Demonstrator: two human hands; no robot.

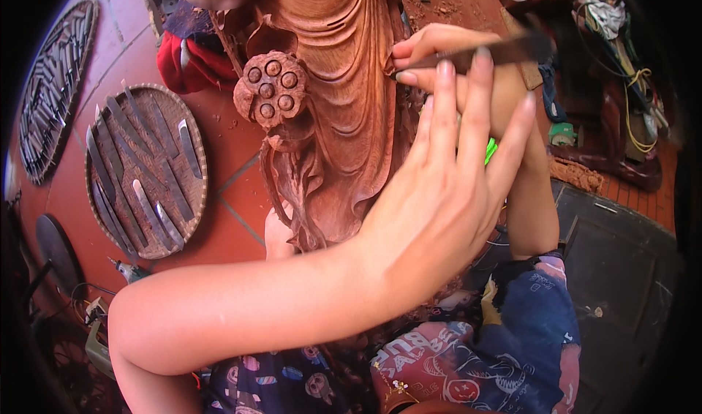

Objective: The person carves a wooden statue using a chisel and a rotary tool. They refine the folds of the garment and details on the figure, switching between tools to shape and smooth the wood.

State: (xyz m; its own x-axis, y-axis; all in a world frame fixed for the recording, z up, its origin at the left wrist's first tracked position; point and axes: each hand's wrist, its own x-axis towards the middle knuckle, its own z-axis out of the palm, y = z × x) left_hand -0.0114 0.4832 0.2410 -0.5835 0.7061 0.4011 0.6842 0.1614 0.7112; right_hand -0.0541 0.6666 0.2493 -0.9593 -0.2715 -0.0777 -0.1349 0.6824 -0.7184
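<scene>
Statue [358, 114] of carved reddish wood fills the upper centre; at its right edge, the right hand [503, 83] pinches a slim dark tool [523, 50]; the left hand [447, 154], fingers spread, reaches across it.

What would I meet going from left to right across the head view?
Oval tray packed with tools, round woven tray of blades, carved seed pod, draped wooden carving, left hand, white bundle. The right hand and its dark tool overlap the left hand, so they are left out.
</scene>
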